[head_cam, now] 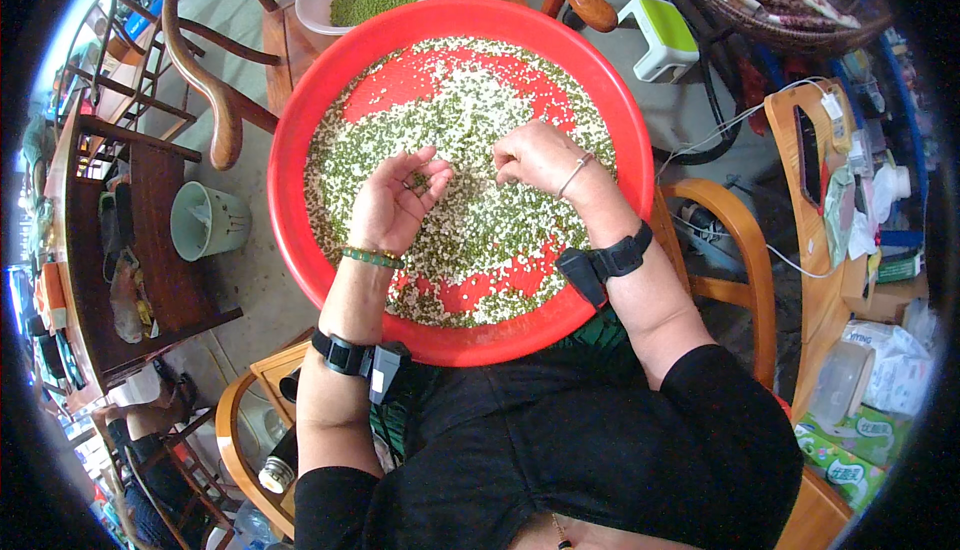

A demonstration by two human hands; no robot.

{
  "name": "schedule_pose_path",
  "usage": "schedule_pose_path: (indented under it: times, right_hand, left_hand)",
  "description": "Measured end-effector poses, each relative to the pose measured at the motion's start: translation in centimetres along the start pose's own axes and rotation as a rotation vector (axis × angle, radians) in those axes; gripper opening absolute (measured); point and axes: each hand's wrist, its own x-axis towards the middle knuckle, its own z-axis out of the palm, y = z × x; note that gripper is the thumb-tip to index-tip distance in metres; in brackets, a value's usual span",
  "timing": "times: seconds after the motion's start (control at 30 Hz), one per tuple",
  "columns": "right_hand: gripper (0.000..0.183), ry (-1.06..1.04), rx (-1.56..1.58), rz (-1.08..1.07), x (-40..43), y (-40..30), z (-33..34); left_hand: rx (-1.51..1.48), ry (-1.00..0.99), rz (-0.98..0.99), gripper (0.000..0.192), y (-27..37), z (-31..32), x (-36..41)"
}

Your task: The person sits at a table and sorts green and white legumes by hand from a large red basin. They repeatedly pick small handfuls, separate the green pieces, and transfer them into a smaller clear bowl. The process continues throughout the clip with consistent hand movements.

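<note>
A large round red plastic tub (463, 14) rests before me, its bottom spread with green mung beans mixed with small white grains or beads (469, 227). Over the left half of this mix, my left hand (394, 208) is turned palm up with fingers apart and half curled; I see nothing held in it. My right hand (541, 156) hovers right of the middle, back upward, thumb and fingers bent close together. Whether its fingertips hold a bean is hidden. Bare red patches of the tub's bottom show at the upper left, upper right and near side.
Behind the tub, a translucent bowl (307, 2) of green beans sits on a wooden chair (277, 54). A white-and-green stool (664, 39) and a wicker basket (810, 32) are at upper right. A pale green bin (217, 223) stands left. Wooden chair arms (761, 310) flank me.
</note>
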Motion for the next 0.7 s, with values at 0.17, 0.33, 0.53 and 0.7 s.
schedule_pose_path:
  times: [0.17, 0.33, 0.53, 0.7]
  right_hand:
    - [0.012, 0.079, -0.001, 0.032, -0.1, 0.2, -0.5]
    - [0.017, 0.139, -0.054, -0.030, 0.0, 0.7, -0.2]
    - [0.016, 0.314, 0.106, -0.177, 0.5, -1.1, -0.7]
    - [0.012, 0.334, 0.243, -0.332, 0.6, -3.1, -0.2]
  left_hand:
    - [0.032, -0.011, -0.034, 0.033, -0.3, 0.1, 0.0]
    - [0.037, -0.004, -0.030, 0.034, -0.5, 0.7, -0.2]
    - [0.084, -0.059, -0.104, 0.033, -0.7, 0.6, -0.1]
    - [0.092, -0.128, -0.171, 0.033, -1.3, 0.3, 0.0]
